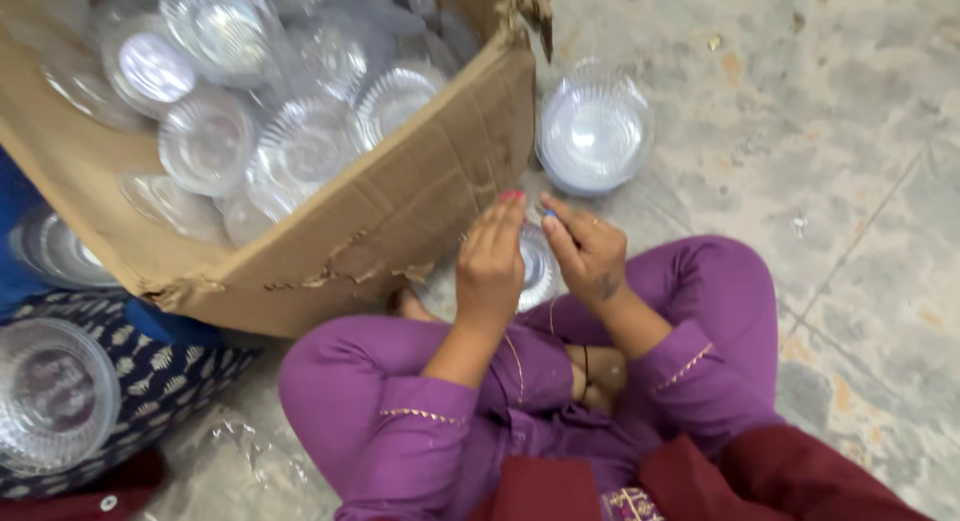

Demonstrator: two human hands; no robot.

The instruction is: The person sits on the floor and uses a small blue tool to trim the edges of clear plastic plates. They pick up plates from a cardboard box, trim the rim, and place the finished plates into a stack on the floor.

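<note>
Head view looks down on a person seated cross-legged on the stone floor. Left hand and right hand meet in front of the knees, both gripping one clear plastic bowl held between them. The left fingers curl over its near edge; the right hand pinches its far edge, with a small blue item at the fingertips, too small to identify. The bowl sits directly between the hands, equally near to each; it is round, with no long axis. A stack of clear bowls rests on the floor just beyond the right hand. A torn cardboard box of clear bowls stands just left of the left hand.
</note>
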